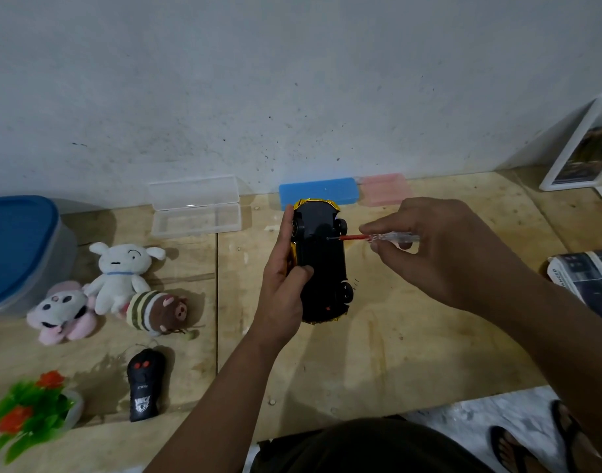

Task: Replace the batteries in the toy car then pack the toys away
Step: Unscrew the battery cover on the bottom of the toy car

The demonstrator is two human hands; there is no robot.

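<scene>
Now screwdriver (378,237) tip on upturned car (321,268).

dim, flat indoor light, seemingly from above; soft shadows fall left of the plush toys (122,288) and under the arms. wide-angle bending curves the edges. the plastic plant (30,409) at lower left is smeared with blur.

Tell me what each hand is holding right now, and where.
Left hand grips the upturned car by its side. Right hand pinches the screwdriver by its clear handle, tip on the car's underside.
</scene>
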